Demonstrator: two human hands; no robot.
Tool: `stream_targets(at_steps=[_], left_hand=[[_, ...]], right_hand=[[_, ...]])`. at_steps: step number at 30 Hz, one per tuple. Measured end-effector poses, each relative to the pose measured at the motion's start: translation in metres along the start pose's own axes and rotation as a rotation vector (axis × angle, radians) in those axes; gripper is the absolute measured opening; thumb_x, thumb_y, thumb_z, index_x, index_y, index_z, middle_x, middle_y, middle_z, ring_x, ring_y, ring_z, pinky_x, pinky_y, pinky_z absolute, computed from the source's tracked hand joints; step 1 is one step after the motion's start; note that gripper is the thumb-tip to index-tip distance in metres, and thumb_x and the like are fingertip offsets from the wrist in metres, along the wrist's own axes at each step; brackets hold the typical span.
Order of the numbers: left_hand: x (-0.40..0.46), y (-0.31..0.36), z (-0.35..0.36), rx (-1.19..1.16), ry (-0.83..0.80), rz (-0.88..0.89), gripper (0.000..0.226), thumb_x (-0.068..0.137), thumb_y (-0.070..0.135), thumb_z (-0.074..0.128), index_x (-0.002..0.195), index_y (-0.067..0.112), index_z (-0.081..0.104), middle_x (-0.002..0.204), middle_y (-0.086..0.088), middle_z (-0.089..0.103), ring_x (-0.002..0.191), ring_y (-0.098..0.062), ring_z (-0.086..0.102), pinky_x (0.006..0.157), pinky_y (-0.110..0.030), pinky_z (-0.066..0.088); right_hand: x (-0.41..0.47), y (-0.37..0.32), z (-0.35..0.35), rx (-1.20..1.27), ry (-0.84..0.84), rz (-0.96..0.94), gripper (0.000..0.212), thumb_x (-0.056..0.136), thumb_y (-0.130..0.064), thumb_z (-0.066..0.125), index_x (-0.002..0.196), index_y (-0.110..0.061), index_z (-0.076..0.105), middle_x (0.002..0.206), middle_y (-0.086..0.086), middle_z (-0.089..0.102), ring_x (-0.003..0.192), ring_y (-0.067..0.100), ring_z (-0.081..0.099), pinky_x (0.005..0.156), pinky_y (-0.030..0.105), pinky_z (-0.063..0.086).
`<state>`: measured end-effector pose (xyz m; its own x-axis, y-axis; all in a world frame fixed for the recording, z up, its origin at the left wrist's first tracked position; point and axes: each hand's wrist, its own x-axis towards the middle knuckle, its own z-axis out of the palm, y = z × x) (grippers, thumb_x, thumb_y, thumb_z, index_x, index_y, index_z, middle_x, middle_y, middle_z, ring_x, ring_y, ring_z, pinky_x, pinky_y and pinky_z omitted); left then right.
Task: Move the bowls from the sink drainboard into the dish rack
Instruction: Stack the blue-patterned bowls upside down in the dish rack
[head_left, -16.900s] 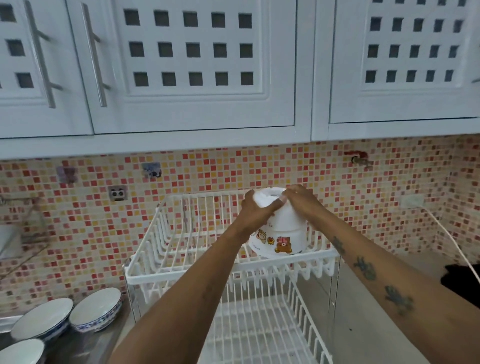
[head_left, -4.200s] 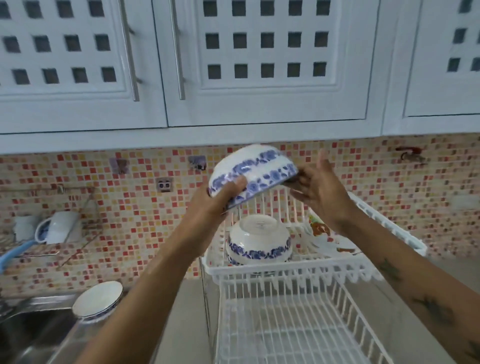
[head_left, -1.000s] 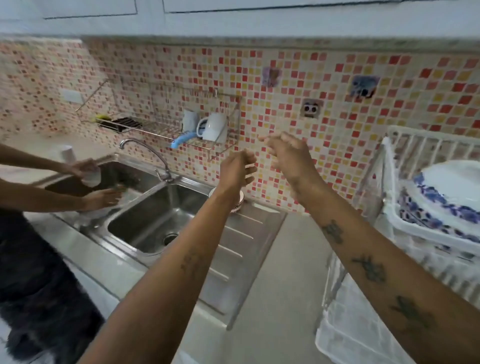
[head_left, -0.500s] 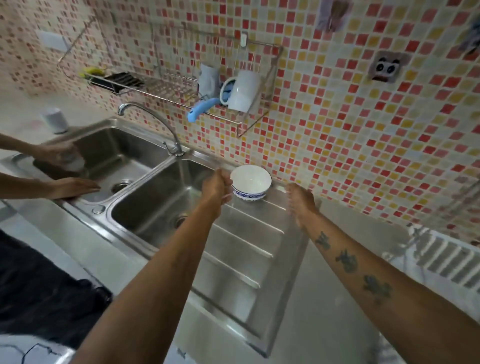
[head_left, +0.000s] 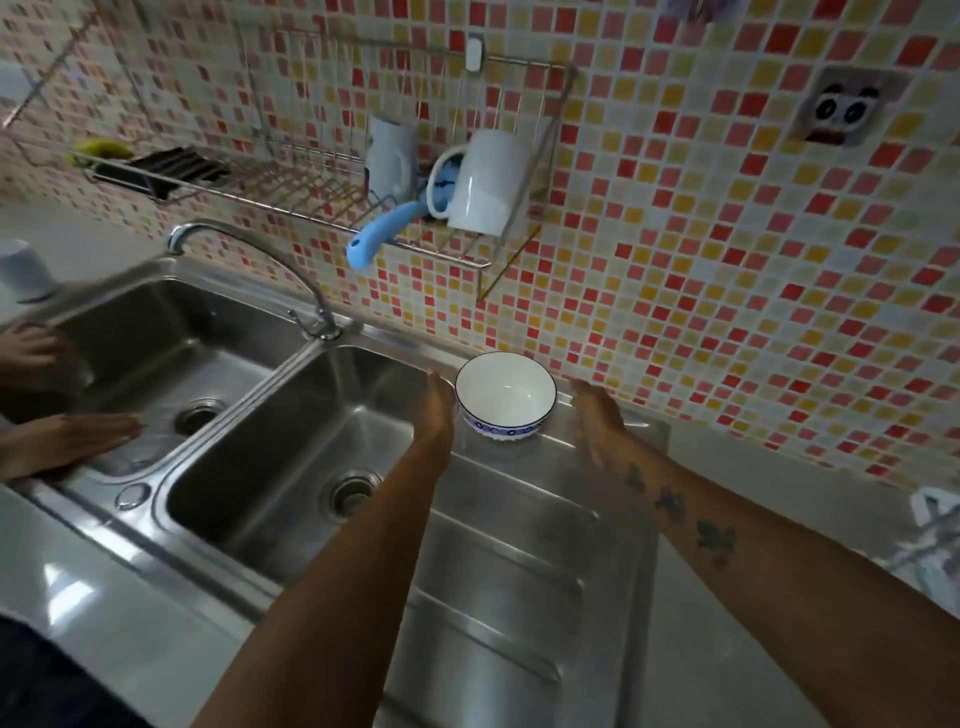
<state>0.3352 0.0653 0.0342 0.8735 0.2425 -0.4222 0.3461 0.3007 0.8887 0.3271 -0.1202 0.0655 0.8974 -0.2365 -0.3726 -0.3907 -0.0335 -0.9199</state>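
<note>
A white bowl with a blue band stands upright on the back of the steel drainboard, just beside the tiled wall, with the open left hand at its side and the open right hand nearby.

Dim, even indoor light; soft glare streaks the steel sink; edges bow from wide-angle distortion, with slight motion blur.

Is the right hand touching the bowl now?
Apart. The head view shows bare steel drainboard between the right hand and the bowl.
</note>
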Motion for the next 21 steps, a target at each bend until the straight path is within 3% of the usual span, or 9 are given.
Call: stream_targets(at_steps=[2,3,5,6,7,9,13,17,21], left_hand=[[0.015,-0.005,0.001,-0.001,-0.027,0.013,0.050,0.103,0.051,0.033,0.075,0.017,0.056,0.083,-0.010,0.056,0.081,-0.017,0.056,0.101,-0.037,0.038],[0.023,-0.006,0.002,-0.001,-0.041,0.019,0.052,0.104,0.049,0.031,0.092,0.012,0.066,0.100,-0.018,0.064,0.099,-0.023,0.062,0.107,-0.040,0.037],[0.035,-0.009,0.006,0.009,-0.071,0.028,0.064,0.106,0.047,0.024,0.140,-0.001,0.050,0.145,-0.022,0.051,0.136,-0.032,0.048,0.116,-0.043,0.031],[0.040,-0.009,0.009,0.005,-0.098,0.038,0.067,0.106,0.047,0.020,0.146,-0.002,0.041,0.150,-0.017,0.046,0.140,-0.031,0.043,0.115,-0.042,0.032],[0.043,-0.011,0.011,0.006,-0.125,0.036,0.067,0.106,0.048,0.017,0.146,0.000,0.040,0.146,-0.010,0.049,0.137,-0.028,0.045,0.111,-0.040,0.035],[0.051,-0.016,0.015,-0.007,-0.128,0.028,0.066,0.104,0.053,0.018,0.139,0.007,0.048,0.136,-0.001,0.054,0.126,-0.023,0.052,0.104,-0.036,0.041],[0.090,-0.058,0.024,-0.041,-0.103,0.036,0.075,0.087,0.071,0.032,0.131,0.019,0.063,0.132,-0.008,0.067,0.119,-0.030,0.063,0.108,-0.050,0.046],[0.065,-0.039,0.035,-0.035,-0.040,0.013,0.055,0.104,0.048,0.030,0.138,0.011,0.055,0.135,-0.011,0.061,0.122,-0.033,0.059,0.105,-0.046,0.048],[0.052,-0.036,0.041,-0.066,0.024,-0.028,0.048,0.106,0.039,0.032,0.142,0.011,0.049,0.139,-0.011,0.057,0.125,-0.034,0.056,0.109,-0.049,0.045]], right_hand=[[0.015,0.001,0.007,0.038,0.005,0.008,0.036,0.098,-0.026,0.042,0.123,-0.004,0.055,0.112,0.010,0.057,0.096,0.024,0.051,0.093,0.042,0.045],[0.020,0.001,0.011,0.053,0.008,0.007,0.039,0.098,-0.025,0.042,0.127,-0.002,0.053,0.114,0.011,0.054,0.101,0.026,0.049,0.101,0.047,0.042],[0.036,0.006,0.019,0.064,0.002,0.000,0.037,0.098,-0.025,0.041,0.125,-0.003,0.056,0.112,0.009,0.053,0.106,0.029,0.051,0.101,0.051,0.041],[0.047,0.011,0.023,0.074,-0.014,-0.002,0.034,0.098,-0.028,0.041,0.118,-0.008,0.059,0.113,0.007,0.055,0.105,0.029,0.053,0.093,0.050,0.043],[0.051,0.014,0.029,0.096,-0.029,0.010,0.030,0.098,-0.032,0.041,0.109,-0.013,0.061,0.116,0.008,0.058,0.099,0.027,0.056,0.082,0.046,0.046],[0.062,0.023,0.036,0.138,-0.069,0.037,0.037,0.095,-0.041,0.041,0.114,-0.016,0.061,0.121,0.010,0.061,0.092,0.024,0.058,0.068,0.036,0.047],[0.075,0.035,0.040,0.196,-0.080,0.045,0.034,0.095,-0.037,0.044,0.121,-0.018,0.052,0.129,0.014,0.058,0.103,0.031,0.056,0.080,0.041,0.048],[0.068,0.038,0.045,0.273,-0.073,0.121,0.043,0.093,-0.037,0.049,0.133,-0.020,0.048,0.133,0.011,0.057,0.115,0.032,0.055,0.090,0.042,0.045],[0.059,0.032,0.043,0.350,-0.067,0.123,0.046,0.094,-0.038,0.048,0.134,-0.018,0.051,0.130,0.014,0.060,0.107,0.031,0.057,0.091,0.041,0.047]])
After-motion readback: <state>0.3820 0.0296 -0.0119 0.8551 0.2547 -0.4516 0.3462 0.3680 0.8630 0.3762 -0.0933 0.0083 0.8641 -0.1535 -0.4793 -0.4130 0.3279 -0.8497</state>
